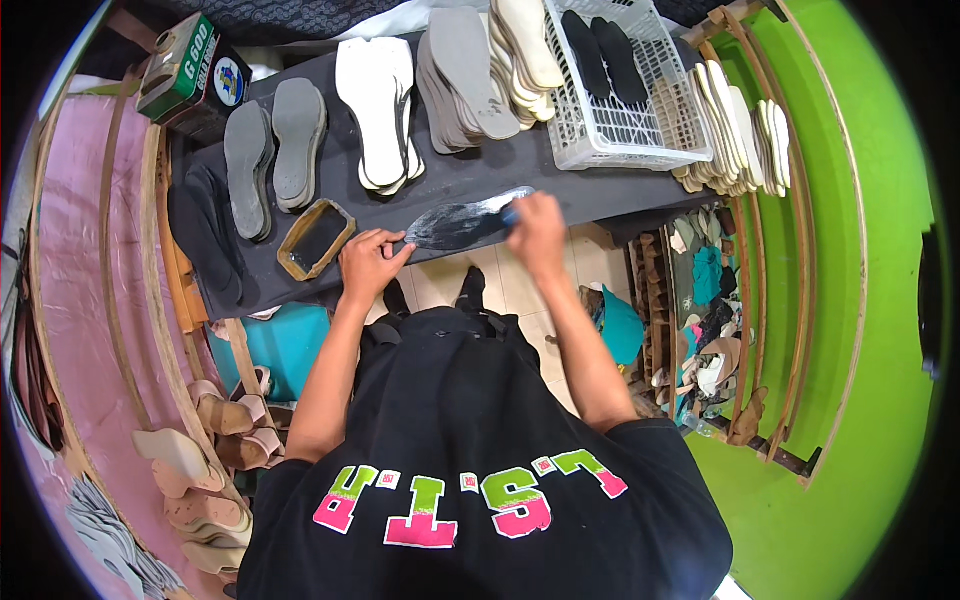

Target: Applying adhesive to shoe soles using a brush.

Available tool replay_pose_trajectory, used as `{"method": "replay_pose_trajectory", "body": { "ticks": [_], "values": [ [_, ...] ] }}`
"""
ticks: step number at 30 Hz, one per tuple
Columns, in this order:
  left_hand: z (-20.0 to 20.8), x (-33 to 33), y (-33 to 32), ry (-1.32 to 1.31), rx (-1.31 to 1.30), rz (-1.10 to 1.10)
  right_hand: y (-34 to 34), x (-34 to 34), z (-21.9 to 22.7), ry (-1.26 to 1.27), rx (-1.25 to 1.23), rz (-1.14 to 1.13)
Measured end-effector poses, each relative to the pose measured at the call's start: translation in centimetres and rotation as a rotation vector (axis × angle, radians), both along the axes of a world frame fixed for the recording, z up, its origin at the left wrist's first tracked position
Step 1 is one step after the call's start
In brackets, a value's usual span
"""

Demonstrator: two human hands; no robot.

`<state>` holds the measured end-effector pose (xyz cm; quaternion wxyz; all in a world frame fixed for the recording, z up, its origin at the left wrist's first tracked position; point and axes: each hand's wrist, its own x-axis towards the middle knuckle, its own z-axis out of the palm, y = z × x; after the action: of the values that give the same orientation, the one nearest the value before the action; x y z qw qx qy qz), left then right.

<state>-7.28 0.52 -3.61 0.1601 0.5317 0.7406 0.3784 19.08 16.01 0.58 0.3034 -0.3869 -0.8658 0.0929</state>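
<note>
A black shoe insole [450,226] lies across the near edge of the dark-covered table, with a wet, whitish shine over part of its surface. My left hand [372,262] holds its left end between thumb and fingers. Over the insole's right end, my right hand [538,235] is closed around a small blue tool [511,215], mostly hidden by the fingers and slightly blurred. Left of my left hand stands an open container [288,260] with brown, crusted rims and something dark inside.
Stacked insoles line the table's back: grey [297,140], white [375,110] and light grey [470,80]. A white plastic basket [630,158] holds black insoles, with cream insoles [720,125] beside it. A green-topped metal can [185,65] stands at the far left. Wooden racks flank both sides.
</note>
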Motion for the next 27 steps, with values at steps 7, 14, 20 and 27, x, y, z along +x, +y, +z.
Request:
{"method": "replay_pose_trajectory", "body": {
  "ticks": [7, 14, 20, 27],
  "values": [
    [0.4, 0.2, 0.3, 0.0, -0.023, 0.01, -2.5, -0.5, -1.0, 0.324, -0.447, 0.005],
    [0.4, 0.4, 0.1, -0.018, -0.024, 0.025, 3.5, 4.1, -0.4, 0.365, -0.368, -0.368],
    [0.3, 0.2, 0.1, 0.004, -0.013, 0.016, -5.1, -1.7, -0.1, 0.066, -0.164, 0.173],
    [0.2, 0.3, 0.2, 0.002, 0.025, 0.005, 4.1, 1.2, -1.4, 0.382, -0.479, -0.237]
  ]
}}
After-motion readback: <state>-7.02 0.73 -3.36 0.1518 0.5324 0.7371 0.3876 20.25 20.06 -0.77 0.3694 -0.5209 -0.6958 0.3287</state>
